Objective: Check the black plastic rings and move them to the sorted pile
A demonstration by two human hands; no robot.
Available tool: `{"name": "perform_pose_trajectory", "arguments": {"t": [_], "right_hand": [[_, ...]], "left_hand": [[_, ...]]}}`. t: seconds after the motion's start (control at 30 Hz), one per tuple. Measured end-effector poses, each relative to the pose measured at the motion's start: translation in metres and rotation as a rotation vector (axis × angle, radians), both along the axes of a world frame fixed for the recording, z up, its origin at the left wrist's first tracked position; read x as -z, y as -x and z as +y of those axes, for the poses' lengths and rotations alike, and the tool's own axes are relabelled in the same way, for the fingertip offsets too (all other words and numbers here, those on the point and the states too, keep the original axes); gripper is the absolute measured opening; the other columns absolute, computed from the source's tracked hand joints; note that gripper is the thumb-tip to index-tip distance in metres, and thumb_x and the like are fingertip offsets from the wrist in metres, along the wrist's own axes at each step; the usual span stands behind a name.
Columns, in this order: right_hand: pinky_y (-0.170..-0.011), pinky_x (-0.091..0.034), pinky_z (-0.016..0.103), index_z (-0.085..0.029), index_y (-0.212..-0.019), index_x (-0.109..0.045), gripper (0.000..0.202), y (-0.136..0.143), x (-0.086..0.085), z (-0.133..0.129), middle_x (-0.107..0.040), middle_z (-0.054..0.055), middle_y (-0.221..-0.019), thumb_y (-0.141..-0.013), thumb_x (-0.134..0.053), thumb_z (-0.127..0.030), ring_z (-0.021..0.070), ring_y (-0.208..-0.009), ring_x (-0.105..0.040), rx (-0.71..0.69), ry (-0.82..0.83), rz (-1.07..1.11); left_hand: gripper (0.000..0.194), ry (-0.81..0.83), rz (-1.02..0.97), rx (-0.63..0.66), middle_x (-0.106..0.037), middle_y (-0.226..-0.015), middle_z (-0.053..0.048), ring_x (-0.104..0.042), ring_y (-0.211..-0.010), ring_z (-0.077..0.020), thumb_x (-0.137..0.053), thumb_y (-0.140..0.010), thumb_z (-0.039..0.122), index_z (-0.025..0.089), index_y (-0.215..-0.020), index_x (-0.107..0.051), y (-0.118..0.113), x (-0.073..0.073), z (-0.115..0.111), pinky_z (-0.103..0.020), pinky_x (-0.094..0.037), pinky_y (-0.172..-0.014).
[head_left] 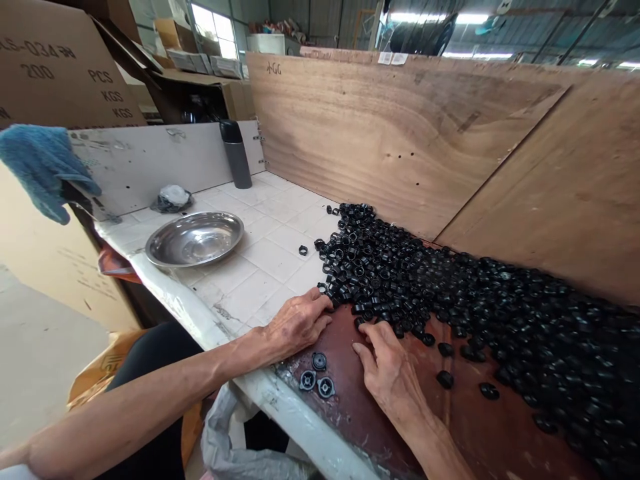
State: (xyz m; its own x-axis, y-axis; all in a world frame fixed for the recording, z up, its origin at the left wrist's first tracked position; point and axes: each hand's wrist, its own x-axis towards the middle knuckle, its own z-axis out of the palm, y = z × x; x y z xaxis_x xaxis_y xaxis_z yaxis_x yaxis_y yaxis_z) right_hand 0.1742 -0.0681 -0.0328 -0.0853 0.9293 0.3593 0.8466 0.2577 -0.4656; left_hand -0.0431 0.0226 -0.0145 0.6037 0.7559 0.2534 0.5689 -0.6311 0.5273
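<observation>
At the left end of a pile of small black plastic rings (pixel 370 267), my left hand (pixel 297 321) has its fingers curled, with one ring (pixel 323 288) at the fingertips. My right hand (pixel 389 363) lies low over the reddish-brown board (pixel 340 340), thumb apart from the bent fingers. Its index fingertip touches a black ring (pixel 359 323) at the pile's near edge. Between my wrists and the table edge lie three round black parts with small side tabs (pixel 319 361), two of them showing a spoked inside.
A shallow steel bowl (pixel 195 240) stands on the white tiled top, with a dark bottle (pixel 235 155) and a crumpled plastic bag (pixel 173 199) behind it. Wooden boards (pixel 400 133) wall the back. A blue cloth (pixel 45 160) hangs at left by cartons (pixel 60 67). More black pieces (pixel 550 340) spread right.
</observation>
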Motion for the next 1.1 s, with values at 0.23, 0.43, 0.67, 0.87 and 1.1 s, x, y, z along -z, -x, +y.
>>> {"name": "perform_pose_trajectory", "arguments": {"t": [0.23,0.43,0.67,0.87,1.1], "right_hand": [[-0.079,-0.057,0.034,-0.022,-0.08,-0.054,0.017,0.003,-0.003,-0.002,-0.065,0.009,-0.1,-0.095,-0.053,-0.015,0.0222,-0.09,-0.067,-0.061,0.017,0.134],[-0.069,-0.061,0.027,-0.022,-0.109,-0.067,0.017,0.007,-0.016,-0.005,-0.072,0.006,-0.1,-0.094,-0.064,-0.029,0.0184,-0.084,-0.071,0.02,0.112,0.5],[-0.086,-0.061,0.034,-0.023,-0.118,-0.072,0.025,0.007,-0.02,-0.005,-0.072,0.008,-0.108,-0.096,-0.06,-0.025,0.0221,-0.099,-0.071,-0.024,0.033,0.482],[-0.078,-0.061,0.028,-0.023,-0.101,-0.072,0.011,0.006,-0.019,-0.006,-0.073,0.006,-0.1,-0.094,-0.067,-0.03,0.0195,-0.09,-0.072,0.041,0.068,0.537],[-0.086,-0.06,0.029,-0.024,-0.108,-0.074,0.015,0.007,-0.028,-0.006,-0.074,0.005,-0.106,-0.097,-0.065,-0.028,0.0197,-0.098,-0.072,0.021,0.057,0.523]], "left_hand": [[0.009,-0.163,-0.055,0.114,-0.067,-0.098,-0.007,-0.065,-0.087,-0.0193,-0.054,-0.093,0.017,0.019,-0.094,-0.063,-0.006,0.011,-0.008,-0.031,-0.054,-0.077],[0.025,-0.027,-0.203,0.153,-0.067,-0.08,-0.001,-0.062,-0.064,-0.0145,-0.06,-0.082,0.015,0.017,-0.107,-0.063,-0.021,-0.002,-0.01,-0.026,-0.05,-0.061],[0.033,0.195,-0.377,0.212,-0.069,-0.091,-0.004,-0.063,-0.07,-0.0128,-0.059,-0.077,0.009,0.018,-0.108,-0.068,-0.029,-0.007,-0.012,-0.024,-0.053,-0.064],[0.042,0.648,-0.59,0.158,-0.071,-0.101,-0.004,-0.071,-0.083,-0.0142,-0.067,-0.075,0.009,0.018,-0.114,-0.054,-0.027,-0.01,-0.018,-0.028,-0.06,-0.076],[0.031,0.743,-0.642,0.18,-0.071,-0.099,-0.005,-0.07,-0.081,-0.013,-0.066,-0.078,0.008,0.015,-0.108,-0.062,-0.029,-0.012,-0.018,-0.024,-0.058,-0.072]]}}
